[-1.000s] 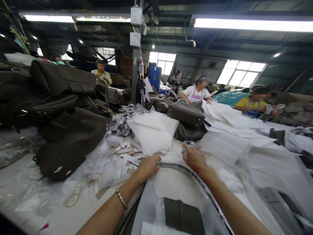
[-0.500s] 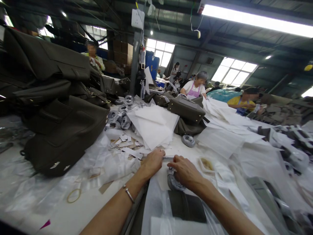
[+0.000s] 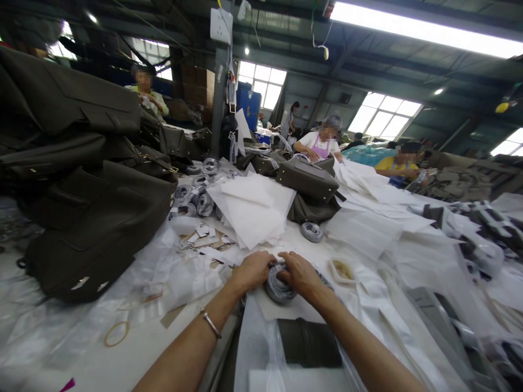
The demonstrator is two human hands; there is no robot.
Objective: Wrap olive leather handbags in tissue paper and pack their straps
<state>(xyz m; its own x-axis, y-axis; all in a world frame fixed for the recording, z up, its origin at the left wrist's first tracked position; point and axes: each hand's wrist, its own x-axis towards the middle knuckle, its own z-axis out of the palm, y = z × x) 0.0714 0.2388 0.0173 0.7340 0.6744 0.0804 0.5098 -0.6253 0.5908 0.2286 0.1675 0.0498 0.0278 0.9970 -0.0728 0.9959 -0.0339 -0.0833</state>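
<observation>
A round coil of grey strap (image 3: 278,292), seemingly in clear wrapping, stands on edge between my hands above the white table. My right hand (image 3: 301,275) grips its right and upper side, thumb toward the middle of the ring. At the coil's upper left, my left hand (image 3: 254,269) has its fingers closed against the edge; the fingertips are partly hidden. Just below lies a dark olive bag piece (image 3: 308,342), partly covered by clear film and a white sheet (image 3: 296,380). A small white tray (image 3: 341,271) with yellowish contents sits right of my right hand.
Dark olive bags (image 3: 102,218) are heaped at the left. White paper sheets (image 3: 253,204) lie ahead, with several wrapped coils (image 3: 200,198) beside them and a lone coil (image 3: 311,232) nearer. Clear plastic (image 3: 180,267) and a rubber band (image 3: 116,333) lie at left. Co-workers sit beyond.
My hands have come closer together over the coil. The coil has shifted left and now shows its ring face; the grey strip stretched between my hands no longer shows. The view has turned slightly right.
</observation>
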